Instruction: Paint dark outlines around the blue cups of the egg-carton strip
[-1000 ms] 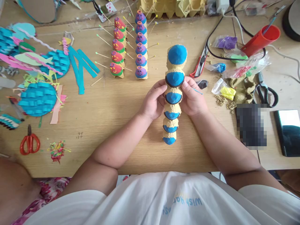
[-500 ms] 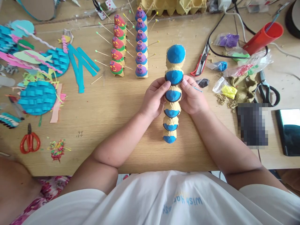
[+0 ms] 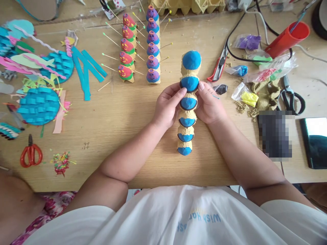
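Note:
A strip of egg-carton cups [image 3: 187,102] with blue clay caps runs lengthwise away from me, near the table's middle. Dark rims edge the lower caps; the far top cap shows none. My left hand [image 3: 167,105] grips the strip's left side, thumb at the second cap from the top. On the right side, my right hand [image 3: 211,103] holds the same cup between thumb and fingers, and a thin blue tool [image 3: 216,97] sticks out by its fingers. Beyond stand a red-and-green strip [image 3: 126,58] and a purple-and-blue strip [image 3: 153,51], both with faces and pins.
At right are a box cutter [image 3: 218,64], bagged yellow clay [image 3: 249,98], a red cup [image 3: 287,39], dark-handled scissors [image 3: 291,98] and a phone [image 3: 314,143]. Red scissors [image 3: 31,153] and woven blue paper discs [image 3: 39,105] lie left. Another person's arm [image 3: 16,200] is at lower left.
The view has shifted slightly, so the things on the left appear a little further left. Both hands keep their hold on the blue-capped strip.

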A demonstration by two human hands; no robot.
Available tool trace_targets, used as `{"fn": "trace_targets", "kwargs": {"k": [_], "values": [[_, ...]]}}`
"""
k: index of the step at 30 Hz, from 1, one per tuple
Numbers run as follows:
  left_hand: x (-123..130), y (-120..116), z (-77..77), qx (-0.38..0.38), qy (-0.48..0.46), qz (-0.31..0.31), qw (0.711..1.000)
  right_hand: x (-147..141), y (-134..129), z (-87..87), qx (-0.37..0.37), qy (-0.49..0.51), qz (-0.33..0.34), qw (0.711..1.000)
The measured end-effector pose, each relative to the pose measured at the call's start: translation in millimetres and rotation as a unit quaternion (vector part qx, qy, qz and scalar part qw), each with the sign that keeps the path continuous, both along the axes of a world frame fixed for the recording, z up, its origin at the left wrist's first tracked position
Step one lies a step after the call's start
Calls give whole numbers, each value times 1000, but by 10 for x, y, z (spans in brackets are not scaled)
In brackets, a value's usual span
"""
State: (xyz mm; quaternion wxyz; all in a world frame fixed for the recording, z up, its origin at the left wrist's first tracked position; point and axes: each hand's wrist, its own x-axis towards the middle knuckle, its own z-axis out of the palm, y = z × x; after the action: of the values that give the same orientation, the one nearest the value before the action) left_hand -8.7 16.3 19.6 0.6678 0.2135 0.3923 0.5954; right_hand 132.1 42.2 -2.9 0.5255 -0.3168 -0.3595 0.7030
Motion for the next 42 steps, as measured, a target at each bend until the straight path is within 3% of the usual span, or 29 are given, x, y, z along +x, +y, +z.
{"fn": "trace_targets", "kwargs": {"k": [6, 17, 25, 36, 42], "values": [[-5, 18, -47, -2, -8, 8, 1000, -10, -3, 26, -19, -6, -2, 1000], [10, 14, 4, -19, -32, 7, 999, -9, 8, 31, -33, -5, -5, 999], [-22, -4, 16, -47, -64, -20, 997, -15, -2, 84, -43, -21, 5, 999], [-17, 18, -39, 0, -2, -21, 1000, -24, -21, 138, -40, -12, 28, 999], [-32, 14, -45, -36, -3, -7, 999, -30, -40, 171, -56, 0, 30, 998]]}}
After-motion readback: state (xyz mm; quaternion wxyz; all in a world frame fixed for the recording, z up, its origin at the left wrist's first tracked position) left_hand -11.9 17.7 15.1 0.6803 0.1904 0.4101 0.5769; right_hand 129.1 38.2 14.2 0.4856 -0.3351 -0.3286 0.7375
